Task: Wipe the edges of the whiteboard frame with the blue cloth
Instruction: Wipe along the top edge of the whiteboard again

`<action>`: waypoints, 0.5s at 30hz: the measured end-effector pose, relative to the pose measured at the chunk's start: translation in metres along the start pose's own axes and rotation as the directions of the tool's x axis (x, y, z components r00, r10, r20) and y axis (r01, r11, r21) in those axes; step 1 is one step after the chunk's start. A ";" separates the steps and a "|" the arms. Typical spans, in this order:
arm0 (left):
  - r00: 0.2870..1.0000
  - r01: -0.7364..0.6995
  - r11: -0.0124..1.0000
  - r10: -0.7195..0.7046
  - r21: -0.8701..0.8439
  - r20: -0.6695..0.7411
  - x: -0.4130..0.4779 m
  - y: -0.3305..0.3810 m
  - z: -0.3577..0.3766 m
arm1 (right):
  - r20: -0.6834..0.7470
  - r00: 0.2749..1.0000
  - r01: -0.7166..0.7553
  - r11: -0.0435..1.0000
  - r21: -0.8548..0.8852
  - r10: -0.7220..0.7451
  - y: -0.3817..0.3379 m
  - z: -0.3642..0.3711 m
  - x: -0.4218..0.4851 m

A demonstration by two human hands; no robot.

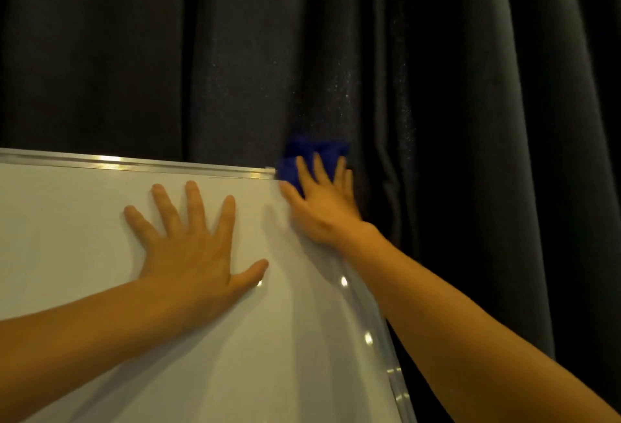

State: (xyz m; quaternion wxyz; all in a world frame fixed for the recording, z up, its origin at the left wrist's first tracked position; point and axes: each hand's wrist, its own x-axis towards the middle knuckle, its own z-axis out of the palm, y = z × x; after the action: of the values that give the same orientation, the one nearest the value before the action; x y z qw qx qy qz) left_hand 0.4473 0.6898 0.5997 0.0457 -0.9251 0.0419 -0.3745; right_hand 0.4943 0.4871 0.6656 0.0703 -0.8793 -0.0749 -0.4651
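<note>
A white whiteboard (84,237) with a silver metal frame (134,164) fills the lower left. My left hand (191,241) lies flat on the board's surface with its fingers spread, holding nothing. My right hand (322,200) presses a bunched blue cloth (309,153) onto the frame's top right corner, fingers over the cloth. The corner itself is hidden under the cloth. The frame's right edge runs down from that corner, partly behind my right forearm.
A dark pleated curtain (437,86) hangs close behind the board and fills the whole background. Specks of dust float in front of it above the cloth.
</note>
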 end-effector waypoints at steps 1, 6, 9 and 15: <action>1.000 0.013 1.000 -0.013 0.003 -0.008 0.001 0.002 0.001 | 0.018 0.992 0.127 0.992 0.004 -0.127 -0.018 0.008 0.000; 0.995 -0.065 0.998 0.064 -0.009 -0.074 0.003 -0.009 0.016 | 0.025 0.991 0.134 0.975 -0.178 -0.132 0.018 -0.006 0.020; 0.993 -0.085 0.996 0.085 -0.002 -0.084 0.004 -0.010 0.023 | 0.075 0.991 -0.101 0.986 -0.132 0.111 0.039 -0.012 0.018; 0.973 -0.160 0.986 0.164 0.036 -0.162 0.018 0.030 0.027 | 0.096 0.950 0.305 0.950 -0.071 -0.298 0.016 0.002 0.017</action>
State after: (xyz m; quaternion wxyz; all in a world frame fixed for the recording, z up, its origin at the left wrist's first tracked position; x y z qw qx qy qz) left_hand 0.4779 0.6596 0.5896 0.0831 -0.8841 0.1165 -0.4448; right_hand 0.5085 0.4725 0.6772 -0.0420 -0.8785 -0.1914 -0.4357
